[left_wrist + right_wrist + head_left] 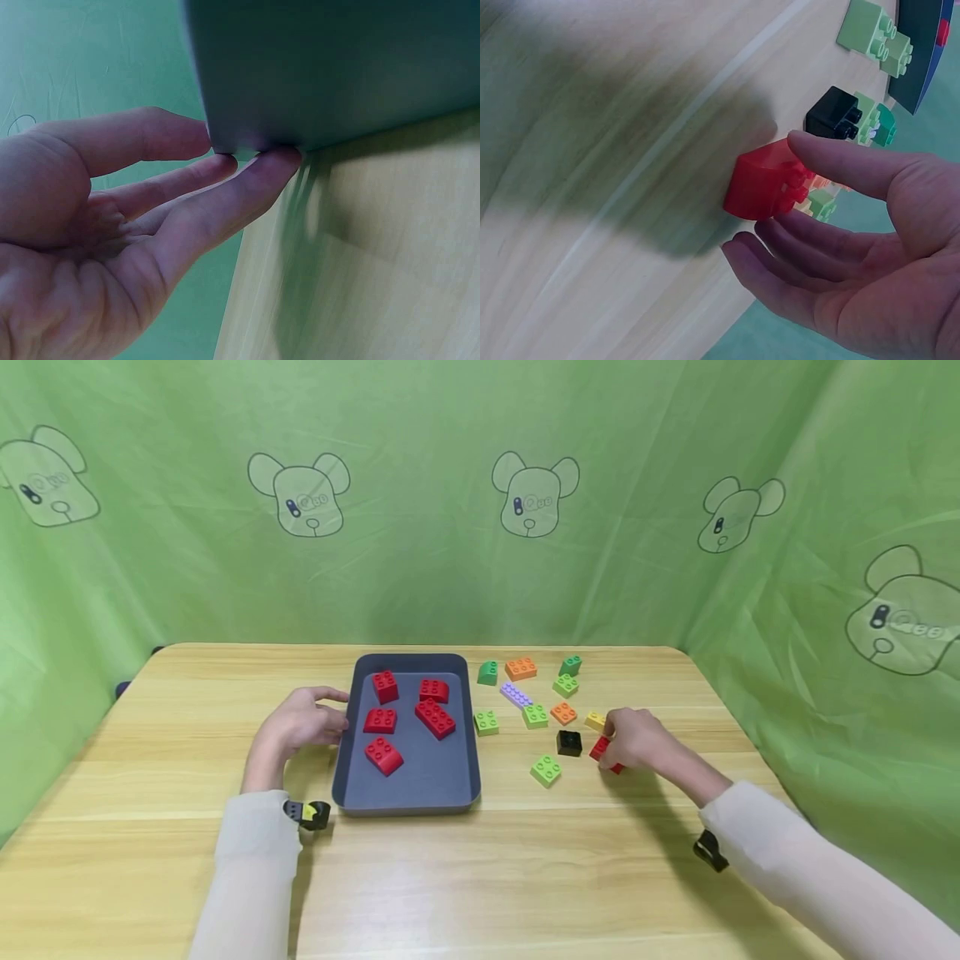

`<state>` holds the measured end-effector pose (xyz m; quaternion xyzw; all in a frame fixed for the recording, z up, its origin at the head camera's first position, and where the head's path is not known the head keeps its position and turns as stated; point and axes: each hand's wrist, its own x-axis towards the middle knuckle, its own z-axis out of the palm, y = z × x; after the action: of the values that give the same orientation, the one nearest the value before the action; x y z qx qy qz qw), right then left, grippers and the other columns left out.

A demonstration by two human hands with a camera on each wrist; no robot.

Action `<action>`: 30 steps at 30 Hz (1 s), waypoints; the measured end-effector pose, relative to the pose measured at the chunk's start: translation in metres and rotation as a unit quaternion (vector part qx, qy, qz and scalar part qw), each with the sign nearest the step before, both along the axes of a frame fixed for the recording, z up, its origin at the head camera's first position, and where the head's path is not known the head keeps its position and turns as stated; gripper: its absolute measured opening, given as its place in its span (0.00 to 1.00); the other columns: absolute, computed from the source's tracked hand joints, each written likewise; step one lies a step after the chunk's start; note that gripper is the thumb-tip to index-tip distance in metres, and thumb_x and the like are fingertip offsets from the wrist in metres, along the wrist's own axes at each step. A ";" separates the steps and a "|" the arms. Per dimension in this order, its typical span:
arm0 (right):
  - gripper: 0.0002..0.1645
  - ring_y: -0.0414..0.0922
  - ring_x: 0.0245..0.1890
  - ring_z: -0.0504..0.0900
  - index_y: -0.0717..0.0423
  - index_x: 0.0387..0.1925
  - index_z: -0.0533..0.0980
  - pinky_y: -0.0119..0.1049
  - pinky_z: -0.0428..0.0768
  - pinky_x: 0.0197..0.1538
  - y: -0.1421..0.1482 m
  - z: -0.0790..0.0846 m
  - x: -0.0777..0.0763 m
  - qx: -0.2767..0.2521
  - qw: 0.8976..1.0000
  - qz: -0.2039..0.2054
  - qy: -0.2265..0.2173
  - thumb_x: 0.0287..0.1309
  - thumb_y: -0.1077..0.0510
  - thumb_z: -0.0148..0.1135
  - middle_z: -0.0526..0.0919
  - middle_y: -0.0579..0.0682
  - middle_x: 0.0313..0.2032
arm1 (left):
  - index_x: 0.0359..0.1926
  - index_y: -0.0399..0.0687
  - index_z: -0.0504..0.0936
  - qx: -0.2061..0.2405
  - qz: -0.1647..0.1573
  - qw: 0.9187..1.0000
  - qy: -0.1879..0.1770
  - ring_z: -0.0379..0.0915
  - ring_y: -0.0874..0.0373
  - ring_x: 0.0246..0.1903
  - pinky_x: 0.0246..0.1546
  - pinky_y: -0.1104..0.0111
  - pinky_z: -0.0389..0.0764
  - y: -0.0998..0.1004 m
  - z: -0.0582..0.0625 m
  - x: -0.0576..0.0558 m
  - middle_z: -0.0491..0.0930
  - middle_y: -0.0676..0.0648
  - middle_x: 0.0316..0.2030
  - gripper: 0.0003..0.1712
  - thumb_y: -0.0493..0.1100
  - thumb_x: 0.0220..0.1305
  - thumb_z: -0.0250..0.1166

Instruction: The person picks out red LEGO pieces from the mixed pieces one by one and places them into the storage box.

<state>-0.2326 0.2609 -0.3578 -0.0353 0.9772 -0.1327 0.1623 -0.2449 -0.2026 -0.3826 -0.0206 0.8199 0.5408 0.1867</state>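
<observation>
My left hand [300, 722] is at the left side of a dark grey tray [427, 785], its fingertips touching the outer wall. The left wrist view shows these fingers [217, 210] fairly straight against the tray's side. Several red toy bricks [435, 717] lie apart inside the tray. Over on the right, my right hand [639, 739] pinches a red toy brick [757, 184] between thumb and fingers. That brick has a rounded side and is low over the tabletop, partly hidden by the hand in the head view.
Between tray and right hand lie loose bricks: a black one [569, 743], a purple one [516, 695], several light green ones [546, 771], orange ones [521, 668] and dark green ones [487, 673]. A yellow brick [595, 721] sits beside the right hand. Green curtain [420, 585] borders the wooden table [405, 893].
</observation>
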 end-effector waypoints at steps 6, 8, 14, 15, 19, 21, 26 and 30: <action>0.20 0.48 0.30 0.76 0.68 0.39 0.77 0.33 0.77 0.28 0.000 -0.001 0.001 -0.004 1.000 -0.003 0.001 0.44 0.63 0.75 0.80 0.56 0.30 | 0.73 0.31 0.63 0.001 0.003 1.000 -0.001 0.81 0.37 0.56 0.55 0.58 0.87 -0.001 0.000 0.000 0.75 0.24 0.60 0.33 0.28 0.68 0.56; 0.19 0.48 0.30 0.76 0.68 0.38 0.77 0.32 0.77 0.28 0.000 -0.002 0.001 -0.004 1.000 -0.004 0.002 0.44 0.64 0.75 0.80 0.56 0.30 | 0.73 0.30 0.62 0.001 0.001 1.000 -0.001 0.81 0.36 0.56 0.55 0.58 0.87 -0.001 0.000 0.000 0.75 0.24 0.60 0.33 0.28 0.68 0.56; 0.17 0.47 0.29 0.76 0.68 0.37 0.77 0.32 0.77 0.28 0.000 -0.004 0.001 -0.003 1.000 -0.006 0.002 0.46 0.64 0.74 0.80 0.56 0.29 | 0.73 0.31 0.62 0.003 -0.001 1.000 0.000 0.80 0.36 0.56 0.55 0.58 0.87 -0.001 0.000 -0.001 0.75 0.24 0.60 0.33 0.28 0.68 0.56; 0.17 0.47 0.29 0.76 0.68 0.37 0.77 0.32 0.77 0.28 0.000 -0.004 0.001 -0.004 1.000 -0.007 0.002 0.46 0.64 0.74 0.80 0.56 0.29 | 0.73 0.31 0.62 0.003 -0.001 1.000 0.000 0.80 0.36 0.56 0.55 0.58 0.87 -0.001 0.000 -0.001 0.75 0.23 0.60 0.33 0.28 0.68 0.56; 0.15 0.48 0.29 0.77 0.67 0.36 0.77 0.32 0.78 0.28 0.000 -0.005 0.001 -0.007 1.000 -0.009 0.000 0.47 0.65 0.73 0.80 0.56 0.29 | 0.73 0.30 0.62 0.002 -0.002 1.000 0.001 0.80 0.35 0.57 0.55 0.58 0.87 -0.001 0.000 -0.001 0.74 0.23 0.61 0.33 0.28 0.68 0.56; 0.15 0.48 0.30 0.76 0.66 0.35 0.77 0.32 0.77 0.28 0.000 -0.005 0.000 -0.006 1.000 -0.009 0.000 0.47 0.65 0.73 0.80 0.56 0.29 | 0.73 0.30 0.62 0.001 -0.001 1.000 0.001 0.80 0.35 0.57 0.55 0.58 0.87 -0.001 0.000 -0.001 0.74 0.23 0.61 0.33 0.28 0.68 0.56; 0.14 0.48 0.30 0.76 0.65 0.34 0.78 0.32 0.76 0.28 0.001 -0.004 -0.003 0.001 1.000 0.000 0.008 0.46 0.64 0.73 0.80 0.55 0.28 | 0.73 0.30 0.62 0.000 0.000 1.000 0.000 0.80 0.35 0.57 0.54 0.58 0.87 -0.001 0.000 -0.001 0.74 0.23 0.60 0.33 0.28 0.68 0.56; 0.14 0.50 0.31 0.75 0.65 0.35 0.78 0.33 0.75 0.30 -0.001 0.003 -0.007 0.007 0.999 0.012 0.034 0.47 0.63 0.73 0.81 0.55 0.29 | 0.73 0.30 0.62 0.000 0.000 1.000 0.000 0.80 0.36 0.56 0.54 0.58 0.87 -0.001 -0.001 -0.001 0.75 0.23 0.60 0.33 0.29 0.68 0.56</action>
<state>-0.2396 0.2601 -0.3545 -0.0500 0.9825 -0.1228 0.1309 -0.2462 -0.2035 -0.3832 -0.0202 0.8201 0.5405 0.1866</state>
